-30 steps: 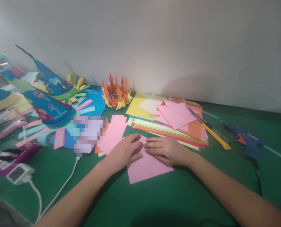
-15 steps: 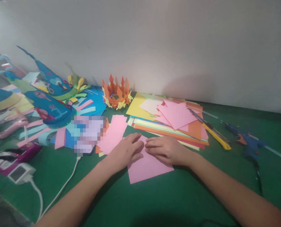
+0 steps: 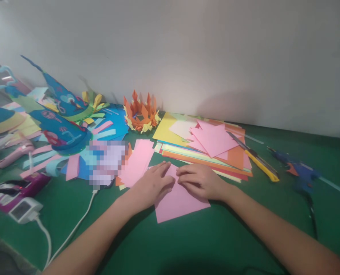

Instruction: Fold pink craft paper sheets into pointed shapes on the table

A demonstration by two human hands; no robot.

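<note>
A pink sheet of paper (image 3: 177, 204) lies flat on the green table (image 3: 147, 244), in the near middle, under both hands. The left hand (image 3: 154, 183) covers its left far part and the right hand (image 3: 202, 181) its right side, fingertips nearly meeting by the far edge. Neither hand is clenched; the fingers rest lightly bent on the paper — whether any tip pinches an edge, I cannot tell. To work it well, I'd bear down evenly with both hands, square the edges, and smooth outward so nothing skews. The sheet sits slightly turned: one corner points near, and the near edge slants far toward the right. With so much covered, no clear long axis shows. Just beyond, to the left, is a bunch of pink paper (image 3: 139, 160); to the right, a pile of coloured paper (image 3: 164, 126), then a yellow cutter (image 3: 258, 164) and a blue glue gun (image 3: 298, 168). Farther left stands an orange paper crown (image 3: 142, 124).
</note>
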